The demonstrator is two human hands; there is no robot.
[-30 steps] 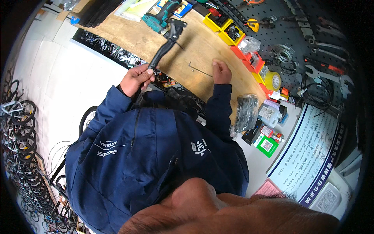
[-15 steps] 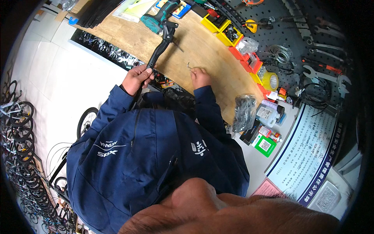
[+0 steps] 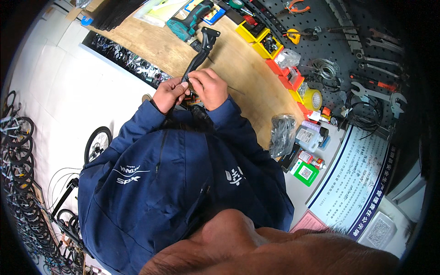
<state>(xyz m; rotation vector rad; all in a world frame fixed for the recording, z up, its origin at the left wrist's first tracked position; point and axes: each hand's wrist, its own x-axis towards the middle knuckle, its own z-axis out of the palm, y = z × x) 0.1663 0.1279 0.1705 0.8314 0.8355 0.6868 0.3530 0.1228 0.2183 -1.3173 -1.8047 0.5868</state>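
A black bicycle kickstand point(image 3: 199, 57) stands tilted in front of me, its bracket end up over the wooden workbench point(image 3: 238, 64). My left hand point(image 3: 168, 94) is closed round its lower part, thumb pressed along it. Right beside it, my right hand point(image 3: 211, 88) pinches its fingers together against the kickstand. The small L-shaped hex key seen in that hand earlier is now mostly hidden by the fingers.
Behind the kickstand's bracket lies a teal and black cordless drill point(image 3: 184, 28). Yellow and red bins point(image 3: 267, 46) of small parts line the bench's back edge, under a pegboard point(image 3: 321, 27) with wrenches. A plastic-wrapped black item point(image 3: 282, 134) and bottles point(image 3: 308, 138) lie at the right.
My right hand has moved left from over the bench to the kickstand, next to my left hand. The kickstand and left hand have shifted slightly right.
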